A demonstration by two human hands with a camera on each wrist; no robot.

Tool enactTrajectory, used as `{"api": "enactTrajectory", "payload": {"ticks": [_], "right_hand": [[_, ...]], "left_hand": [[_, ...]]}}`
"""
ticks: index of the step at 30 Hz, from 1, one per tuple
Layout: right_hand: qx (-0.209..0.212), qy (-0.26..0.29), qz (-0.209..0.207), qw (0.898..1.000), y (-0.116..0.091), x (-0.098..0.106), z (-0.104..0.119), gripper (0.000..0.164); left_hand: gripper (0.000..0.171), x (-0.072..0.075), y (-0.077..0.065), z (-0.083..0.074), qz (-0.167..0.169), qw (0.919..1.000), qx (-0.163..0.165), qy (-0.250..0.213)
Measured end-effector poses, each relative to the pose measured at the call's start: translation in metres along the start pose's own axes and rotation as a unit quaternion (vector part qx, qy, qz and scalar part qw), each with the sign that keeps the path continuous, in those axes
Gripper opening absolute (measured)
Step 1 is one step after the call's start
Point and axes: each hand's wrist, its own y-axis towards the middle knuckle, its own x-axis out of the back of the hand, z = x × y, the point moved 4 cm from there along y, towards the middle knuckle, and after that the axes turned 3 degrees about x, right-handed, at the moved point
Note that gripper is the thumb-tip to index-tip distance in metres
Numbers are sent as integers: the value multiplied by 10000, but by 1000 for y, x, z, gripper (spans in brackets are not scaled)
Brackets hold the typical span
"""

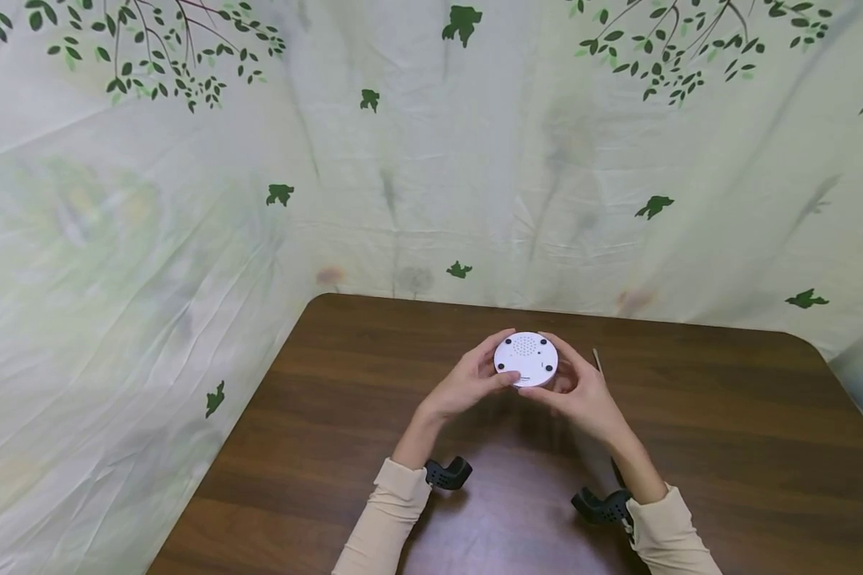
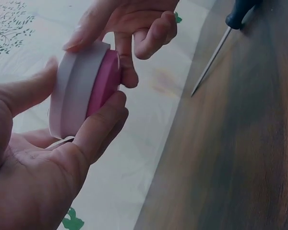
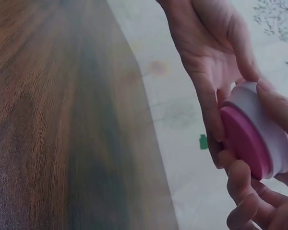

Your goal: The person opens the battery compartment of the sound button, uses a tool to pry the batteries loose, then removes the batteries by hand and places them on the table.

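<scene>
A round white device (image 1: 526,361) is held up above the table by both hands, its flat face toward the head camera. That face shows a patch of small holes and several dark spots near the rim; the other side is pink, as the left wrist view shows the device edge-on (image 2: 79,91). My left hand (image 1: 462,387) grips its left side, thumb on the white face. On the opposite side, my right hand (image 1: 582,395) pinches the rim between thumb and fingers. A screwdriver (image 2: 211,62) with a dark handle lies on the table, partly hidden by the right arm in the head view.
The brown wooden table (image 1: 316,447) has rounded far corners. Behind and to the left hangs a pale cloth (image 1: 439,160) printed with leaves. Each wrist carries a black camera mount, one at the left sleeve (image 1: 449,473) and one at the right (image 1: 600,506).
</scene>
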Motion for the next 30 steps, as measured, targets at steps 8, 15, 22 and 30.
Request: {"api": "enactTrajectory", "payload": {"ticks": [8,15,22,30], "right_hand": [[-77,-559,-83,9984,-2,0,3,83],[-249,-885,531,9944,-5,7,1,76],[-267,-1393,645,9878,-4,8,-3,75],[-47,-2677,700,9609,-6,6,-19,77]], "left_hand": [[80,2,-1,-1,64,9994,-198,269],[79,3,-2,-1,156,9987,-279,402],[83,3,3,12,234,9975,-185,634],[82,3,8,36,-163,9927,186,1183]]}}
